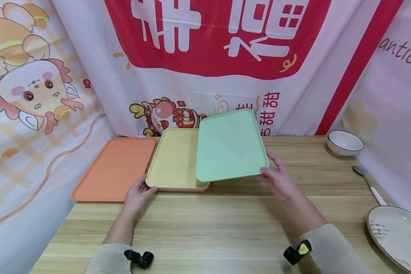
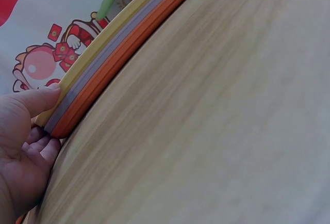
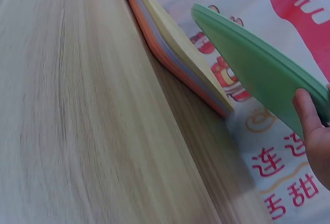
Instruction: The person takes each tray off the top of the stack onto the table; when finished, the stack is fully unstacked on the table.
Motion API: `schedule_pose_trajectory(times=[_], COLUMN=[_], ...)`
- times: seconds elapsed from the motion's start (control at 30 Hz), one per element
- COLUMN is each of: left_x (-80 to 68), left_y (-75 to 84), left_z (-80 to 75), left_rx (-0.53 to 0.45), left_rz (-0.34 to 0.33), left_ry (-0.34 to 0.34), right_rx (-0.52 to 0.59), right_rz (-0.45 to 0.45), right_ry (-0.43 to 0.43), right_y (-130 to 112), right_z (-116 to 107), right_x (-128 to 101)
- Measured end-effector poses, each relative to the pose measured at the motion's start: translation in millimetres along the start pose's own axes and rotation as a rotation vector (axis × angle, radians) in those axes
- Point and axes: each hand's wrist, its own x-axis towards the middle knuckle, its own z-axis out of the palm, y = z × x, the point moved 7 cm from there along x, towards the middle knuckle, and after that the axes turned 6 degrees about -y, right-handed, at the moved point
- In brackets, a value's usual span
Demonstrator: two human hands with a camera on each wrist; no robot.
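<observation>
**Green tray lifted at an angle over the tray stack**

Far left of the head view, we note a flat orange plastic tray (image 1: 114, 169) lying alone on the pale wooden table (image 1: 226, 228). Just right of it sits a stack of trays topped by a pale yellow rectangular plastic tray (image 1: 172, 160); the left wrist view shows grey and orange layers under the yellow one.

The left hand (image 1: 137, 196) holds the stack's near left corner: thumb on the yellow rim, fingers curled beneath the lowest tray's edge, pinching the stack's edge between them.

Centre frame, a mint green rectangular plastic tray (image 1: 229, 144) is tilted, its left part overlapping the yellow tray, its far edge raised toward the backdrop. In the right wrist view it hangs clear of the stack, not touching it.

The right hand (image 1: 277, 179) grips the green tray's near right corner, with the thumb on the near side and fingers behind the edge.

Upper right, a white ceramic bowl (image 1: 345, 143) stands near the backdrop. Below it lies a white-handled metal spoon (image 1: 368, 183), and at the lower right edge a white patterned plate (image 1: 397, 236), partly cut off.
</observation>
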Motion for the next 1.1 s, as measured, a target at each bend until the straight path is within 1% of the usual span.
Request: schedule_pose_trajectory(times=[0.17, 0.3, 0.47, 0.6, 0.77, 0.93, 1.1], left_x=[-0.6, -0.9, -1.4, -1.2, -0.6, -0.9, -1.4], left_y=[0.0, 0.4, 2.4, 2.7, 3.3, 3.6, 2.7], left_z=[-0.4, -1.4, -1.4, -0.9, -0.5, -0.3, -0.7], left_rx=[0.016, 0.032, 0.034, 0.035, 0.031, 0.031, 0.035], left_rz=[-0.012, -0.026, -0.026, -0.026, -0.025, -0.02, -0.025], left_ry=[0.001, 0.003, -0.002, -0.003, 0.002, 0.0, -0.002], right_rx=[0.031, 0.032, -0.019, -0.071, -0.091, -0.054, -0.032], right_rz=[-0.029, 0.006, 0.058, 0.064, 0.037, -0.007, -0.003], right_ry=[-0.015, -0.006, 0.023, 0.04, 0.018, -0.029, -0.06], right_y=[-13.1, -19.4, -23.0, -23.0, -16.7, -5.5, 4.0], right_z=[-21.1, -35.6, -50.9, -59.9, -66.7, -71.3, -71.1], right_x=[-16.7, -28.4, -40.0, -45.9, -48.4, -46.0, -39.8])
